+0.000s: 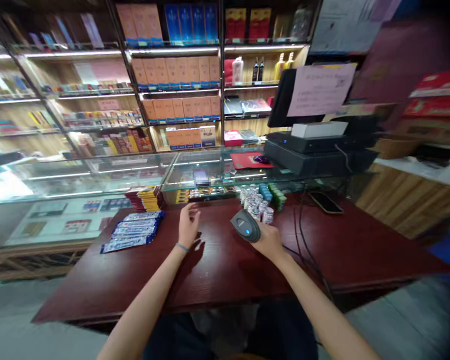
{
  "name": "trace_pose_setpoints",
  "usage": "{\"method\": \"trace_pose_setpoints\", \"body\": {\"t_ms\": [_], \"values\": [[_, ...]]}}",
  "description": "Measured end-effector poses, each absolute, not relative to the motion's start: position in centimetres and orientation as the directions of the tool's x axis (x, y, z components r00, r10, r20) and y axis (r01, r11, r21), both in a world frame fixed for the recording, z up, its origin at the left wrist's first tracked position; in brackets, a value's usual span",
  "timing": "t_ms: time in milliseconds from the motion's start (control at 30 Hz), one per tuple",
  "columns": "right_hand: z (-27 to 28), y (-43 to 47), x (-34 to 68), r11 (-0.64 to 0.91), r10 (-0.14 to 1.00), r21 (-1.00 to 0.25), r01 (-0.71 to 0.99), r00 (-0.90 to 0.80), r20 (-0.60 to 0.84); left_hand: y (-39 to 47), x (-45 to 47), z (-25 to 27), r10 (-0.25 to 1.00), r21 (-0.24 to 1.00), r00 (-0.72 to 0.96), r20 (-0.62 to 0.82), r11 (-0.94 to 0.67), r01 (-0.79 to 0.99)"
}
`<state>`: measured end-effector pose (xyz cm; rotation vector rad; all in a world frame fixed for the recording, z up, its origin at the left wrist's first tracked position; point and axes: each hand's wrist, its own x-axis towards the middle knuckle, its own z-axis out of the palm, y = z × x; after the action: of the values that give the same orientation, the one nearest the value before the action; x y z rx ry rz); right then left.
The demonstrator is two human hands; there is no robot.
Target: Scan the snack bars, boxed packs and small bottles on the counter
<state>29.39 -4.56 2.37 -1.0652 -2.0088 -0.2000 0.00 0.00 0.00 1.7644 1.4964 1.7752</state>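
My right hand is wrapped round a dark grey barcode scanner with a lit blue spot, held above the desk. My left hand is over the desk's middle with fingers apart and slightly curled, holding nothing. To its left lie several blue-and-white packets side by side, with a stack of red and yellow packs behind them. Just beyond the scanner stand several small white cylindrical containers. Beside these are blue rolls and green ones.
The dark red desk meets a glass display counter at the back. A monitor with a paper sheet stands above a black cash drawer. A phone lies at right, near a black cable. Stocked shelves line the wall.
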Motion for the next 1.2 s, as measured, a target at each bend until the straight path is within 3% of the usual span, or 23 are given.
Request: {"method": "trace_pose_setpoints", "body": {"t_ms": [233, 433, 667, 867, 1000, 1067, 1200], "values": [[2.7, -1.9, 24.1, 0.682, 0.617, -0.252, 0.686, -0.356, 0.701, -1.2, -8.0, 1.0, 0.584, 0.615, -0.325, 0.744, -0.408, 0.675], [2.5, 0.1, 19.5, 0.662, 0.633, -0.283, 0.694, -0.317, 0.706, -2.0, -10.7, -0.6, 0.554, 0.593, -0.352, 0.755, -0.347, 0.726], [1.6, 0.0, 17.9, 0.735, 0.547, -0.223, 0.64, -0.366, 0.753, -2.0, -11.8, -1.1, 0.52, 0.619, -0.422, 0.742, -0.289, 0.731], [1.5, -0.4, 18.4, 0.801, 0.459, -0.16, 0.576, -0.422, 0.782, -0.7, -14.5, 2.8, 0.433, 0.538, -0.432, 0.791, -0.158, 0.828], [1.3, -0.2, 18.7, 0.82, 0.42, -0.121, 0.56, -0.443, 0.792, 1.8, -17.6, 5.8, 0.569, 0.39, -0.312, 0.76, -0.016, 0.921], [1.2, -0.2, 18.8, 0.83, 0.41, -0.116, 0.545, -0.457, 0.789, 2.8, -19.0, 6.5, 0.678, 0.251, -0.219, 0.702, 0.052, 0.966], [1.2, -0.2, 19.0, 0.833, 0.408, -0.118, 0.54, -0.456, 0.791, 3.3, -20.5, 6.3, 0.836, -0.003, -0.034, 0.547, 0.042, 0.999]]}}
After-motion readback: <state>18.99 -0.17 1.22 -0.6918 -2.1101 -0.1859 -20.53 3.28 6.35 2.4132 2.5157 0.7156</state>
